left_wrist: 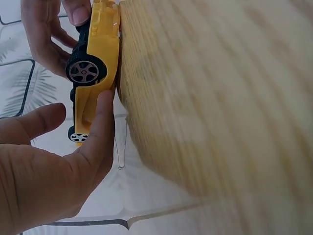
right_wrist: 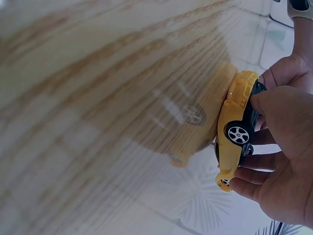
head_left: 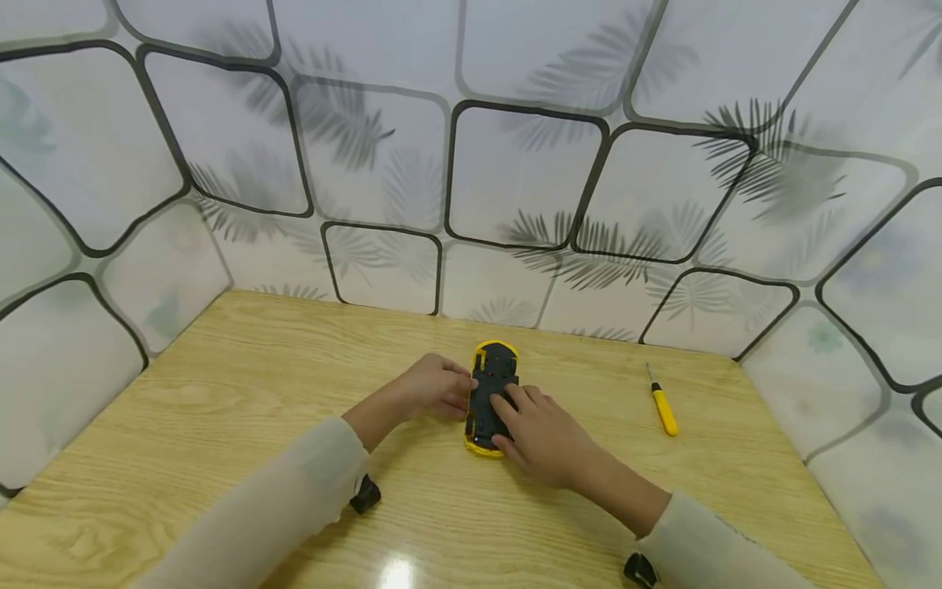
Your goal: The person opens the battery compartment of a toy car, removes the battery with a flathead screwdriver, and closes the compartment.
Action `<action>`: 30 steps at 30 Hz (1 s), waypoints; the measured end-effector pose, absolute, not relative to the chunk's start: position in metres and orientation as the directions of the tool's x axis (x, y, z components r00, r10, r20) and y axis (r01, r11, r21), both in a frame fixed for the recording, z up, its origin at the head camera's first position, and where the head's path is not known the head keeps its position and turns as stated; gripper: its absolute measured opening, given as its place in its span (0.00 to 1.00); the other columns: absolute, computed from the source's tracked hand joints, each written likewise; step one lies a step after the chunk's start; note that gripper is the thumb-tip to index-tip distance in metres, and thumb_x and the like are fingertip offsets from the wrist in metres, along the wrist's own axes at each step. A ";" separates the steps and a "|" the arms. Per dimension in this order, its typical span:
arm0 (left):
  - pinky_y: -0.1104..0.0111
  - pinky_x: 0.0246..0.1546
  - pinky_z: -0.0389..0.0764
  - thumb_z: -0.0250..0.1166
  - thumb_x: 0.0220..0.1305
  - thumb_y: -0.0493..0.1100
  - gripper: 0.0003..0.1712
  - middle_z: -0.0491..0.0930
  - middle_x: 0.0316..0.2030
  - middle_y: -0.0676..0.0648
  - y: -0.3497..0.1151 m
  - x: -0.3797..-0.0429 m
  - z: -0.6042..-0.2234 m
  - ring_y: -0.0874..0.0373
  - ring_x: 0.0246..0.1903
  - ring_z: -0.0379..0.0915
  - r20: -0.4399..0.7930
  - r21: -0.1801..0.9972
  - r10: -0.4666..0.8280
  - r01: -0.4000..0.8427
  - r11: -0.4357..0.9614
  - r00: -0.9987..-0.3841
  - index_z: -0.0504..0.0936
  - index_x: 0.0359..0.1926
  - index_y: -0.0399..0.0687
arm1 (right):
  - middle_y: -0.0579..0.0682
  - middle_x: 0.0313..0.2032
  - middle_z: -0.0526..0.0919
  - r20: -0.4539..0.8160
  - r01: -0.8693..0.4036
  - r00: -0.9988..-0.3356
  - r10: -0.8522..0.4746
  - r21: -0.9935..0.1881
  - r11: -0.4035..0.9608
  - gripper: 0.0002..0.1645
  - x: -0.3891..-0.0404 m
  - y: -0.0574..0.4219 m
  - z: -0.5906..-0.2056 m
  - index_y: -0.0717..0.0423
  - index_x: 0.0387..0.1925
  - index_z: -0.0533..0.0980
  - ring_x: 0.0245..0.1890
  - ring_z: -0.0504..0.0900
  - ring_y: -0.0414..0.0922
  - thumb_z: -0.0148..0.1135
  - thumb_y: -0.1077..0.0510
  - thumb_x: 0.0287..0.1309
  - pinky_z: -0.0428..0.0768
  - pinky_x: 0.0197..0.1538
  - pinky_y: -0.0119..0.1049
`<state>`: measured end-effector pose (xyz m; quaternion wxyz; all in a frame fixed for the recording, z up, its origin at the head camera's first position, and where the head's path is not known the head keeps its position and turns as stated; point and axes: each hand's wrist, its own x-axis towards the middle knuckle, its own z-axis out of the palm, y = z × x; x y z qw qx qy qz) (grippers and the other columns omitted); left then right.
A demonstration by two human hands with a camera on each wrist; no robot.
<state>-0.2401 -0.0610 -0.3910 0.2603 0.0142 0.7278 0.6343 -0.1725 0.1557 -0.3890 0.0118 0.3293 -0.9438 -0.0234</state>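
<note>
A yellow toy car (head_left: 496, 393) lies upside down on the table, its black underside facing up and its wheels showing in both wrist views. At its left side is my left hand (head_left: 434, 388). In the left wrist view, a finger of the left hand (left_wrist: 54, 171) lies along the yellow body (left_wrist: 105, 54), while the thumb stands a little off the base. My right hand (head_left: 548, 438) rests on the car from the right, fingers over the underside. The right wrist view has the right hand's thumb (right_wrist: 266, 100) at the base near one end and relaxed fingers by the wheels.
A screwdriver (head_left: 665, 409) with a yellow handle lies to the right on the wooden table (head_left: 280, 393). Patterned walls (head_left: 515, 180) enclose the back and sides. Small black objects (head_left: 365, 495) show by both sleeves.
</note>
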 end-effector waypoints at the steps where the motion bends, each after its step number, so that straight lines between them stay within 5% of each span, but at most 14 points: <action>1: 0.58 0.43 0.89 0.63 0.72 0.38 0.24 0.85 0.46 0.36 -0.061 -0.241 -0.391 0.49 0.39 0.86 -0.371 0.928 0.356 -0.324 0.186 -0.858 0.75 0.63 0.28 | 0.63 0.68 0.69 0.009 -0.623 -0.781 -0.624 0.054 0.780 0.35 -0.173 0.156 -0.389 0.59 0.73 0.67 0.67 0.69 0.60 0.53 0.41 0.77 0.74 0.66 0.58; 30: 0.58 0.46 0.88 0.62 0.73 0.34 0.29 0.85 0.48 0.36 -0.059 -0.251 -0.395 0.50 0.43 0.86 -0.442 0.893 0.450 -0.425 0.145 -0.776 0.68 0.70 0.28 | 0.63 0.69 0.68 -0.047 -0.611 -0.792 -0.609 0.031 0.791 0.37 -0.174 0.154 -0.382 0.58 0.73 0.67 0.68 0.68 0.60 0.54 0.39 0.75 0.72 0.68 0.57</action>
